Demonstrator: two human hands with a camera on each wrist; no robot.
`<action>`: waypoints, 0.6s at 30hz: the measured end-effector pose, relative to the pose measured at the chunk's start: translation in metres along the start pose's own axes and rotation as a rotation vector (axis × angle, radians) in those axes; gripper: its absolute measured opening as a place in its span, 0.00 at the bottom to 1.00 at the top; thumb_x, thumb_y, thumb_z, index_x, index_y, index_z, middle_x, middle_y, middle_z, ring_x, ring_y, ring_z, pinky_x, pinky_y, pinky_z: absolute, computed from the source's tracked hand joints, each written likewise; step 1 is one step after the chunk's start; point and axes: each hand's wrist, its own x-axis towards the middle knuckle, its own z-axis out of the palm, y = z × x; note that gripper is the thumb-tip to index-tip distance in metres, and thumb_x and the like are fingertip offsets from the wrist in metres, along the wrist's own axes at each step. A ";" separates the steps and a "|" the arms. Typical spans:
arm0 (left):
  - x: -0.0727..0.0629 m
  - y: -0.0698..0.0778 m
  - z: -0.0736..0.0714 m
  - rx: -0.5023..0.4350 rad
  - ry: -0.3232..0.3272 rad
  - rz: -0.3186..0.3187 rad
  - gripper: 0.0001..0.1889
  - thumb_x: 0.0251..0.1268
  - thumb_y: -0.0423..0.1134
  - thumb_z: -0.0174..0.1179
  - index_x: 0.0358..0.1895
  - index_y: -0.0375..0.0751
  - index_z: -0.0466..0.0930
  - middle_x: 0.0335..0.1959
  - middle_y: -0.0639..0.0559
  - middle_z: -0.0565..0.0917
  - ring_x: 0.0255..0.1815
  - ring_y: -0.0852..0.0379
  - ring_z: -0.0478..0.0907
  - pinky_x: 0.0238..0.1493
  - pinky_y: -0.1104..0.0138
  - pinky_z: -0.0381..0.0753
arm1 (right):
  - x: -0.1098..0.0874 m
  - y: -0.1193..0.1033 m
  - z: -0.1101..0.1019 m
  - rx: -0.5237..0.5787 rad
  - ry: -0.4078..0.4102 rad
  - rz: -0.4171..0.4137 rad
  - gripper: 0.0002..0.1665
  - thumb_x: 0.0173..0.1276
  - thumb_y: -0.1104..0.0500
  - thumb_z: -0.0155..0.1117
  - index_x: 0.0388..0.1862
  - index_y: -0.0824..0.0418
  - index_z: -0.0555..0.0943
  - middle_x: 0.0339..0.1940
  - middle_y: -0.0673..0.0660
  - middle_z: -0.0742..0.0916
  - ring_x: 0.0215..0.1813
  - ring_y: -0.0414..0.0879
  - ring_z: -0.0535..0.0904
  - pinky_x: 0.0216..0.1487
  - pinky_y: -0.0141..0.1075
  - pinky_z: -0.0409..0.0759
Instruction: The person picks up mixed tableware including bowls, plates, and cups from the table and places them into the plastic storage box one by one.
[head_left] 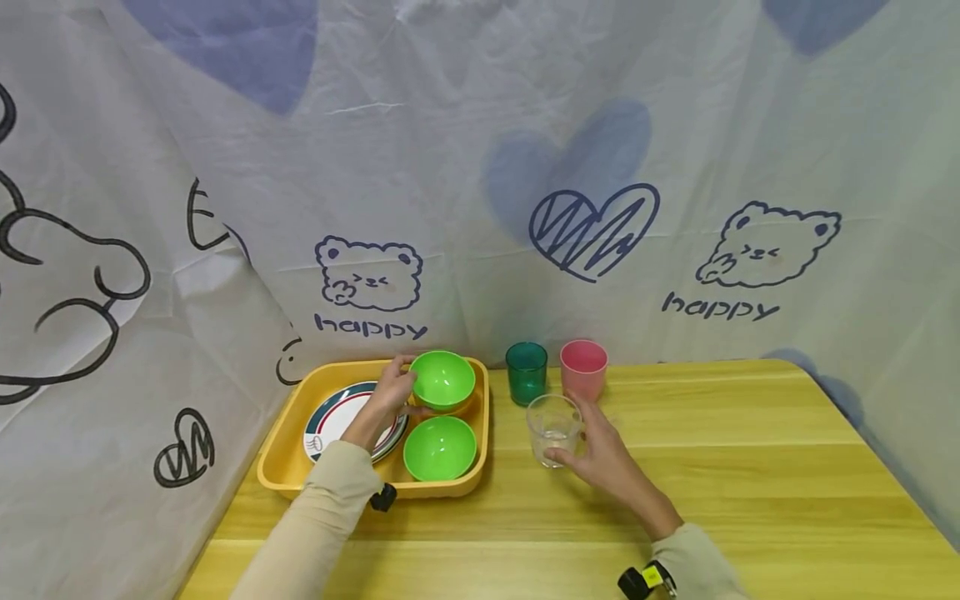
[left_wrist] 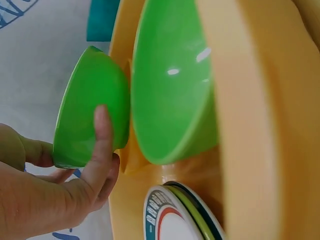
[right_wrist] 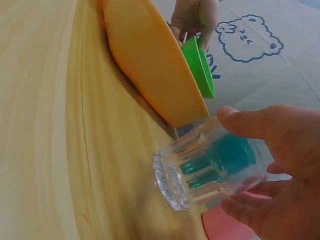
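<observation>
At the back right corner of the yellow tray (head_left: 442,490), your left hand (head_left: 393,393) is gripping a green bowl (head_left: 443,379) between thumb and fingers. Just in front, a second green bowl (head_left: 440,448) is sitting beside the stacked plates (head_left: 341,421). Right of the tray, your right hand (head_left: 606,448) is grasping a clear glass (head_left: 553,432) by its sides (whether its base is touching the wooden table (head_left: 712,458), I cannot tell). Behind it, a teal cup (head_left: 527,375) and a pink cup (head_left: 584,369) are standing side by side.
</observation>
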 end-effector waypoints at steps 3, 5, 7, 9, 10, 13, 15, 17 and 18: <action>0.003 -0.003 0.000 0.014 0.004 -0.014 0.24 0.78 0.26 0.37 0.75 0.29 0.56 0.64 0.26 0.64 0.45 0.42 0.76 0.42 0.49 0.89 | 0.001 0.001 0.003 0.005 -0.005 0.020 0.56 0.58 0.60 0.82 0.78 0.70 0.59 0.73 0.71 0.72 0.71 0.69 0.69 0.63 0.61 0.77; 0.005 -0.005 -0.001 0.009 0.007 -0.020 0.25 0.77 0.25 0.37 0.74 0.29 0.56 0.63 0.26 0.65 0.42 0.43 0.77 0.40 0.50 0.90 | 0.002 0.001 0.005 0.001 -0.008 0.034 0.56 0.59 0.60 0.82 0.79 0.70 0.59 0.72 0.72 0.72 0.70 0.69 0.70 0.64 0.62 0.76; 0.007 -0.006 0.000 -0.001 0.010 -0.022 0.26 0.74 0.23 0.38 0.74 0.28 0.57 0.62 0.26 0.66 0.41 0.43 0.78 0.39 0.51 0.90 | 0.002 0.001 0.006 -0.012 -0.007 0.051 0.56 0.59 0.59 0.81 0.79 0.70 0.58 0.71 0.72 0.73 0.69 0.68 0.71 0.65 0.62 0.75; 0.008 -0.005 0.001 -0.006 0.007 -0.022 0.26 0.72 0.22 0.39 0.73 0.27 0.57 0.60 0.26 0.67 0.41 0.41 0.78 0.39 0.51 0.90 | 0.002 0.001 0.006 -0.027 -0.001 0.062 0.55 0.60 0.58 0.81 0.79 0.70 0.59 0.70 0.72 0.74 0.68 0.68 0.72 0.65 0.63 0.75; 0.008 -0.006 0.001 -0.007 0.004 -0.023 0.26 0.72 0.21 0.39 0.73 0.27 0.57 0.59 0.26 0.67 0.42 0.40 0.79 0.39 0.51 0.90 | 0.002 0.001 0.006 -0.033 0.005 0.066 0.55 0.60 0.58 0.81 0.78 0.69 0.59 0.70 0.72 0.74 0.68 0.68 0.72 0.65 0.63 0.75; 0.009 -0.006 0.003 -0.001 -0.004 -0.034 0.27 0.71 0.20 0.39 0.73 0.26 0.56 0.58 0.25 0.67 0.46 0.36 0.80 0.39 0.53 0.90 | 0.002 0.002 0.007 -0.037 0.020 0.071 0.55 0.60 0.57 0.81 0.78 0.69 0.60 0.70 0.72 0.75 0.68 0.68 0.72 0.65 0.63 0.75; 0.009 -0.007 0.002 0.003 -0.008 -0.047 0.27 0.72 0.20 0.38 0.74 0.25 0.55 0.60 0.24 0.67 0.49 0.34 0.80 0.41 0.54 0.90 | 0.002 0.003 0.008 -0.034 0.026 0.068 0.54 0.59 0.58 0.81 0.77 0.69 0.60 0.69 0.72 0.75 0.68 0.68 0.73 0.66 0.63 0.74; 0.009 -0.009 0.002 0.002 -0.010 -0.058 0.27 0.71 0.19 0.37 0.74 0.23 0.55 0.61 0.24 0.66 0.49 0.33 0.80 0.44 0.53 0.89 | 0.002 0.003 0.010 -0.027 0.026 0.074 0.54 0.59 0.58 0.82 0.77 0.69 0.61 0.69 0.71 0.76 0.67 0.67 0.73 0.66 0.63 0.74; 0.008 -0.010 0.001 -0.001 -0.013 -0.062 0.28 0.71 0.19 0.37 0.74 0.22 0.54 0.61 0.23 0.66 0.49 0.34 0.80 0.46 0.52 0.89 | 0.003 0.003 0.010 -0.026 0.028 0.078 0.54 0.59 0.58 0.82 0.77 0.69 0.61 0.68 0.71 0.76 0.67 0.67 0.73 0.66 0.63 0.74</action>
